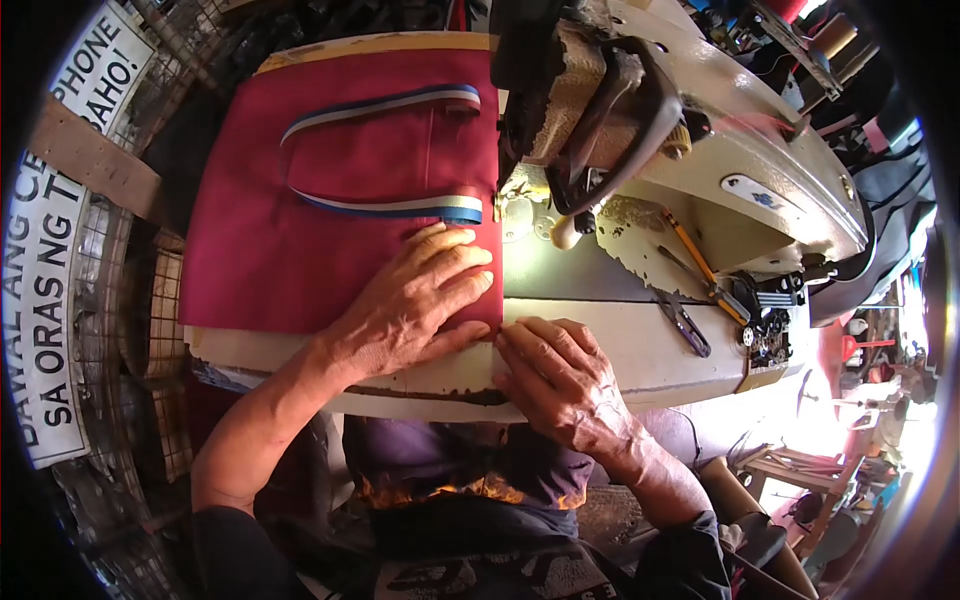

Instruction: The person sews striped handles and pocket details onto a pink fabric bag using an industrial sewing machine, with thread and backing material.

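A red cloth piece point(260, 240) lies flat on the sewing machine bed, its right edge running beside the presser foot area. A striped blue and white strap point(385, 208) forms a loop on the cloth, its two ends near the right edge. My left hand point(425, 290) rests flat on the cloth, fingers stretched out just below the lower strap end. At the cloth's near right corner, the fingers of my right hand point(560, 380) are closed in a pinch on its edge. The sewing machine point(700, 110) stands over the right edge; its needle is hard to make out.
Right of the needle area lie an orange-handled tool point(690, 245) and a dark thread snipper point(685, 328). A metal mechanism point(768, 325) sits at the bed's right end. Thread spools point(832, 38) stand at upper right. Lettered signs point(50, 330) and wire mesh line the left.
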`<action>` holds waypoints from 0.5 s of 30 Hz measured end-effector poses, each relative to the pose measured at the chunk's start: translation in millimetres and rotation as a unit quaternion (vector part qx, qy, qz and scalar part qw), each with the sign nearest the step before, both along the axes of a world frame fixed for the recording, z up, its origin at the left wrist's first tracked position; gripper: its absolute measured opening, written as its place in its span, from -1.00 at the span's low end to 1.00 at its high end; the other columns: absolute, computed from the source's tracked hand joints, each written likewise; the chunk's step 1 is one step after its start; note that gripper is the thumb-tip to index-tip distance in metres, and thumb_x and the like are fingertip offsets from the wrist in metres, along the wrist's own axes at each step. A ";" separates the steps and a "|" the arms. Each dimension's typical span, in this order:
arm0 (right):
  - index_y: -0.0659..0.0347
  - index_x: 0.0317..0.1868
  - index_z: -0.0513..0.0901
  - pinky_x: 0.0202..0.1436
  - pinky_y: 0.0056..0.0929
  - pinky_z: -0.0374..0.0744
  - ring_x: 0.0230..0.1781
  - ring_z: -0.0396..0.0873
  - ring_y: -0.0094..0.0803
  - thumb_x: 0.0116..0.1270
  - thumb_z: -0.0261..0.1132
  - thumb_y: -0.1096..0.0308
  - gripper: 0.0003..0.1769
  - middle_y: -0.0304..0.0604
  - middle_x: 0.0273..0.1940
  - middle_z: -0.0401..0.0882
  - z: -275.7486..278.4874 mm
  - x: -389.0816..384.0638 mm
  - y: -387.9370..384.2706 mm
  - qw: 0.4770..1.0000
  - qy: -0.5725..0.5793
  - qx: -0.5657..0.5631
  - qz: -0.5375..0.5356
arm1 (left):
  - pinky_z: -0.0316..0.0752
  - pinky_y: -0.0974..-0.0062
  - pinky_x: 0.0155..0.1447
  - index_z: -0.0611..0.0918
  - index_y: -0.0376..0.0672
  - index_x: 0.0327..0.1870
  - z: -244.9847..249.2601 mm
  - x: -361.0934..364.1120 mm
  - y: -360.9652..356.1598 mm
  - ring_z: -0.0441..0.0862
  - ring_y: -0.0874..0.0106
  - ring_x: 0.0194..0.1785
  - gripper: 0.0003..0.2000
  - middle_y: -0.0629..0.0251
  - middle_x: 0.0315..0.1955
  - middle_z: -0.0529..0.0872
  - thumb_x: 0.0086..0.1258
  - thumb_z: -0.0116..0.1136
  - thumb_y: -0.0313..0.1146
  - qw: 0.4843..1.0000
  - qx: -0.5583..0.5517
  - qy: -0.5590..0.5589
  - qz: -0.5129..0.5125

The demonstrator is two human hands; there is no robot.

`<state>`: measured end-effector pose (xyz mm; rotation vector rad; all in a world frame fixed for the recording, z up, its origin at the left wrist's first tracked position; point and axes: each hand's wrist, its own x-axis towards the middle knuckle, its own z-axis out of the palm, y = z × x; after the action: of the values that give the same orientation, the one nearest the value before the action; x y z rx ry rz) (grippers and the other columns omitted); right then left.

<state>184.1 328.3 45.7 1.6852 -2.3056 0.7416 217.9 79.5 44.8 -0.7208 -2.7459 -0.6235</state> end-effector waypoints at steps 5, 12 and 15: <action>0.42 0.09 0.70 0.26 -0.10 0.55 0.18 0.62 -0.10 0.30 0.46 0.32 -0.58 0.05 0.13 0.64 5.7 -23.7 -13.5 1.000 0.003 0.015 -0.012 | 0.32 0.00 0.57 0.64 -0.29 0.16 -3.7 -26.3 -12.2 0.42 0.01 0.46 -0.52 0.04 0.23 0.58 0.34 0.43 -0.17 1.000 0.026 0.012 -0.008; 0.32 0.11 0.71 0.17 -0.10 0.52 -0.03 0.63 -0.18 0.37 0.43 0.21 -0.58 -0.11 -0.10 0.67 3.0 -53.8 -29.7 0.996 -0.049 0.059 -0.048 | 0.35 0.06 0.55 0.67 -0.28 0.11 -6.7 -63.3 -30.5 0.50 0.13 0.40 -0.56 0.13 0.17 0.61 0.32 0.39 -0.18 0.999 0.010 0.044 0.002; 0.19 0.13 0.73 0.08 -0.09 0.50 -0.18 0.59 -0.20 0.37 0.44 0.16 -0.59 -0.19 -0.27 0.64 0.3 -62.1 -38.1 0.993 -0.072 0.053 -0.071 | 0.36 0.11 0.56 0.68 -0.28 0.08 -8.2 -80.5 -39.7 0.53 0.16 0.35 -0.59 0.15 0.14 0.62 0.30 0.39 -0.21 0.997 0.010 0.071 0.000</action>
<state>122.0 290.2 46.0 1.5353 -2.5738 0.7476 137.3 39.8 36.6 -0.7321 -2.6059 -0.5764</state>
